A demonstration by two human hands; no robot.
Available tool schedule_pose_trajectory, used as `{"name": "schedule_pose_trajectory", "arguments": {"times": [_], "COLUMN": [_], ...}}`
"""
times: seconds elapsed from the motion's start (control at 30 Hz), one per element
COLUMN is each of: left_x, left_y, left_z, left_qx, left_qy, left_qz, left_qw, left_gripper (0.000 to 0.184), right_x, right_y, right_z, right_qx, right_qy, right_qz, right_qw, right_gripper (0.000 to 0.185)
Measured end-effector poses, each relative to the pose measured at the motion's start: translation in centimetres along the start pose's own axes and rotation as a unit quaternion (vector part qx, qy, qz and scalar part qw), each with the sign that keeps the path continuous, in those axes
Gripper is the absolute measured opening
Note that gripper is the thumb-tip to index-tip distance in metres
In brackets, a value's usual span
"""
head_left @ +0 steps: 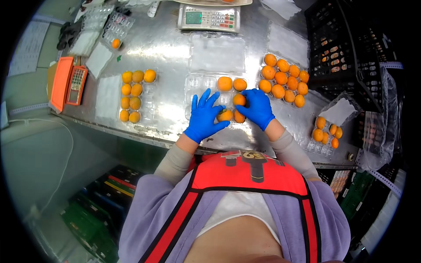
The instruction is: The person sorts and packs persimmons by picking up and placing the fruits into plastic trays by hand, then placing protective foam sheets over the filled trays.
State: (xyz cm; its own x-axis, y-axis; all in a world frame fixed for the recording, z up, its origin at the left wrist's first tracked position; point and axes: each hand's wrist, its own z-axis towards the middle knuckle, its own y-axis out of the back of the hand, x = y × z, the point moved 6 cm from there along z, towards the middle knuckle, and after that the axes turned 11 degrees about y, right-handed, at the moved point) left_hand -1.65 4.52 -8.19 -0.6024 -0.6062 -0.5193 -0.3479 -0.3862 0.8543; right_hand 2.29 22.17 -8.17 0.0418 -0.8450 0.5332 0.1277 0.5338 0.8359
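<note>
Both hands wear blue gloves over the middle clear plastic tray (193, 81), whose lid (218, 52) lies folded back. My left hand (204, 117) is spread, palm down, over the tray's left part, its fingers apart; its edge is beside an orange fruit (224, 115). The fingers of my right hand (258, 106) are closed around another orange fruit (239, 100) in the tray's right column. Further fruits (225, 83) sit in the upper and lower cells. Part of the tray is hidden under my left hand.
A filled tray of fruits (280, 78) lies to the right, a half-filled one (136, 90) to the left. A scale (209, 18) stands behind. Black crates (337, 52) rise at the right; an orange-framed device (76, 85) is at the left edge. A smaller pack (325, 135) lies front right.
</note>
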Motion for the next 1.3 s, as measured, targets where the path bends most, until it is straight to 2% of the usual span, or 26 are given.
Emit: {"name": "schedule_pose_trajectory", "arguments": {"times": [0.07,0.1,0.17,0.2,0.27,0.3,0.37,0.4,0.5,0.57,0.63,0.67,0.73,0.77,0.83,0.97,1.03,1.1,1.17,1.23,1.27,1.3], "left_x": [-0.2,-0.3,-0.4,-0.5,-0.6,-1.3,-2.5,-3.0,-3.5,-3.5,-3.5,-3.2,-2.9,-2.6,-2.3,-0.9,2.1,6.6,12.4,16.2,17.9,18.9], "left_y": [0.4,0.6,1.5,1.6,2.2,3.0,3.9,4.4,5.1,5.4,4.8,4.7,3.4,2.9,3.3,3.4,5.5,7.8,9.4,11.2,11.6,11.9], "left_z": [0.0,0.1,0.4,0.6,1.2,1.3,1.5,1.6,1.6,1.3,1.1,1.0,0.8,0.7,0.2,-0.2,-0.3,-0.6,-2.0,-3.1,-3.3,-3.4], "left_qx": [0.002,0.003,-0.035,-0.035,-0.029,-0.031,0.043,0.043,0.013,0.019,0.092,0.086,0.131,0.133,0.13,0.124,-0.018,-0.111,-0.215,-0.255,-0.254,-0.245], "left_qy": [0.02,0.019,0.03,0.03,0.041,0.042,0.098,0.083,0.052,0.055,0.097,0.1,0.096,0.102,0.155,0.17,0.138,0.184,0.201,0.251,0.252,0.236], "left_qz": [-0.015,-0.015,-0.069,-0.07,-0.315,-0.313,-0.497,-0.496,-0.469,-0.485,-0.682,-0.68,-0.737,-0.729,-0.595,-0.579,-0.545,-0.464,-0.319,-0.179,-0.179,-0.09], "left_qw": [1.0,1.0,0.997,0.997,0.948,0.948,0.861,0.863,0.881,0.873,0.719,0.721,0.656,0.663,0.778,0.787,0.827,0.859,0.901,0.917,0.916,0.936], "left_gripper": [0.058,0.058,0.063,0.063,0.064,0.064,0.066,0.069,0.069,0.065,0.061,0.061,0.059,0.059,0.059,0.06,0.055,0.057,0.06,0.058,0.058,0.058], "right_x": [-0.3,-0.3,0.1,0.5,2.6,3.3,5.5,6.4,8.3,8.9,9.3,9.4,9.7,9.8,10.5,10.6,10.3,8.9,7.3,5.9,5.8,5.7], "right_y": [0.1,0.4,1.2,1.6,3.6,4.3,5.8,6.4,6.9,7.1,7.0,6.9,6.6,6.5,6.1,5.2,5.0,4.5,3.8,3.4,3.5,3.5], "right_z": [-0.5,-0.8,-1.4,-1.6,-1.4,-1.2,-0.8,-0.5,-0.2,0.0,0.1,0.2,0.2,0.3,0.6,0.6,0.7,0.4,-0.1,-0.4,-0.5,-0.5], "right_qx": [0.027,0.027,-0.034,-0.034,-0.063,-0.062,-0.073,-0.083,-0.081,-0.1,-0.118,-0.126,-0.13,-0.141,-0.15,-0.123,-0.091,-0.091,-0.093,-0.081,-0.08,-0.076], "right_qy": [-0.029,-0.03,-0.019,-0.018,0.068,0.071,0.144,0.183,0.21,0.211,0.214,0.204,0.202,0.21,0.221,0.208,0.176,0.149,0.122,0.09,0.089,0.084], "right_qz": [0.102,0.102,0.259,0.259,0.26,0.262,0.219,0.179,0.122,0.14,0.158,0.166,0.184,0.155,0.133,0.096,0.115,0.151,0.189,0.188,0.188,0.191], "right_qw": [0.994,0.994,0.965,0.965,0.961,0.961,0.962,0.963,0.967,0.962,0.957,0.956,0.953,0.955,0.954,0.966,0.974,0.973,0.97,0.975,0.975,0.975], "right_gripper": [0.039,0.039,0.043,0.043,0.043,0.043,0.043,0.045,0.046,0.047,0.047,0.048,0.049,0.05,0.051,0.053,0.056,0.06,0.063,0.066,0.066,0.066]}}
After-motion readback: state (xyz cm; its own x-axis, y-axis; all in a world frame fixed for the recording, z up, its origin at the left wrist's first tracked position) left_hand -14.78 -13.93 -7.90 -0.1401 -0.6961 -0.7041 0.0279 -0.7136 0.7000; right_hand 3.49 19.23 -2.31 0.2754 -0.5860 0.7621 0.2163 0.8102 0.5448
